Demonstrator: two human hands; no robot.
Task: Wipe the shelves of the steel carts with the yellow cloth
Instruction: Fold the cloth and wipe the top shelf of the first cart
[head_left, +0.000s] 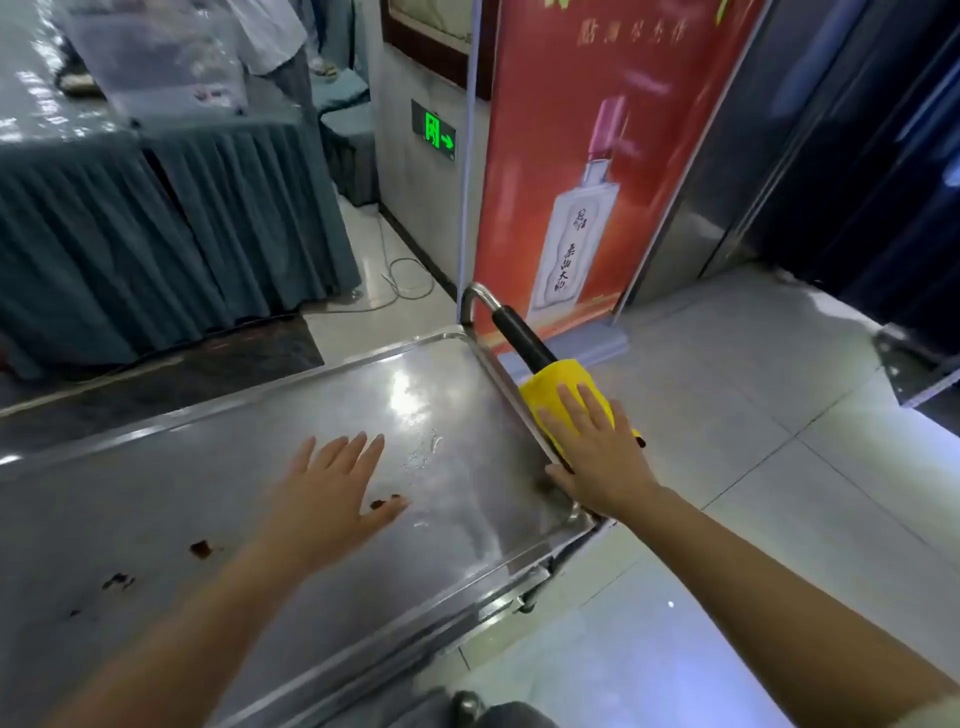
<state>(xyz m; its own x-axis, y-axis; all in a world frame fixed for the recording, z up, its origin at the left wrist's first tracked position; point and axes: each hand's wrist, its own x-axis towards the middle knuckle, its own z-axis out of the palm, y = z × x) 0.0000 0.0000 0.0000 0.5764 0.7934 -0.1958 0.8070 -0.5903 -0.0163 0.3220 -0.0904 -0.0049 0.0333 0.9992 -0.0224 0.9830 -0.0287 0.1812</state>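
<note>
A person's right hand (597, 457) presses flat, fingers straight and spread, on a yellow cloth (563, 387) draped over the push handle (522, 338) of a steel cart, the thumb reaching down to the raised rim at the cart's right edge. The left hand (332, 493) lies open, fingers extended and apart, palm down over the cart's top shelf (218, 467); whether it touches the metal cannot be told. The cloth covers the near part of the handle's black grip, just beside the shelf edge, with the grip's far end and a bent steel tube showing beyond it. Several dark brown stains (202, 548) mark the shelf near the left wrist and thumb, and a wet smear (423, 447) glints between the two hands. Behind the cart stands a red advertising banner (587, 171) picturing a white bottle. A desk with blue-grey pleated skirting (156, 234) fills the upper left, above a pale tiled floor (753, 415).
</note>
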